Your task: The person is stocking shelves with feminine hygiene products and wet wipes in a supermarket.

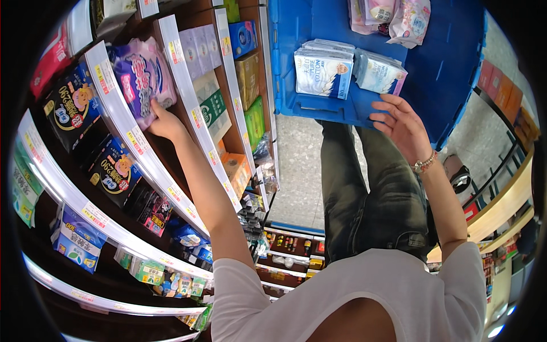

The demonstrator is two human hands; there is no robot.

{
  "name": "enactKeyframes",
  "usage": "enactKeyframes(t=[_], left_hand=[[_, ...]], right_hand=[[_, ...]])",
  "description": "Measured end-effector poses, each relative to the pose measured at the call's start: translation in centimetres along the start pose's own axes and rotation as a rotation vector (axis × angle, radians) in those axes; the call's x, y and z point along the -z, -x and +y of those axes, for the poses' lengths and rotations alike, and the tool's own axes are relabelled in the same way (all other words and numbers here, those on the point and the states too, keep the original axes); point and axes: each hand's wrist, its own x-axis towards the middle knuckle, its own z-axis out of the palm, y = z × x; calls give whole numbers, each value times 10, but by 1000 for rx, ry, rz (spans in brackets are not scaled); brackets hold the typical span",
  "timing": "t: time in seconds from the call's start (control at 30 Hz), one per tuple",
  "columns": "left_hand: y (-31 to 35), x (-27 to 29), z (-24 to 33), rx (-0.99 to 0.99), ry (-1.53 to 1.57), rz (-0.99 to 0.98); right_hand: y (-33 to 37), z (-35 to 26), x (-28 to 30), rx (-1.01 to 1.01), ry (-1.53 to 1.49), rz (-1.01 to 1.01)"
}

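My left hand (164, 121) reaches to the shelf on the left. Its fingers are closed on the near end of a soft purple plastic pack (143, 77) with pink and white print, which sits at the shelf's front. My right hand (401, 122) is raised at the near rim of a blue plastic crate (319, 112), fingers apart and nothing in them. Inside the crate stand white-and-blue cotton packs (323, 77) in two groups, the right-hand group (379, 73) slightly tilted. Pink soft packs (411, 23) lie at the crate's far end.
Shelf rows with white price rails (181, 62) curve along my left, holding black packs (74, 105), lilac packs (199, 48) and green packs (254, 121). Grey floor (297, 171) shows between shelf and my legs. A wooden-edged shelf (496, 199) stands on the right.
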Motion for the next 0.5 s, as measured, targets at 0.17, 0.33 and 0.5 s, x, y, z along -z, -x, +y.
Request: enactKeyframes(t=[0.17, 0.33, 0.5], left_hand=[[49, 42, -9, 184, -84, -148], [110, 88, -16, 197, -21, -155], [162, 112, -3, 505, 165, 65]], right_hand=[[2, 1, 2, -17, 9, -1], [-1, 10, 1, -25, 11, -8], [-1, 16, -14, -50, 47, -75]])
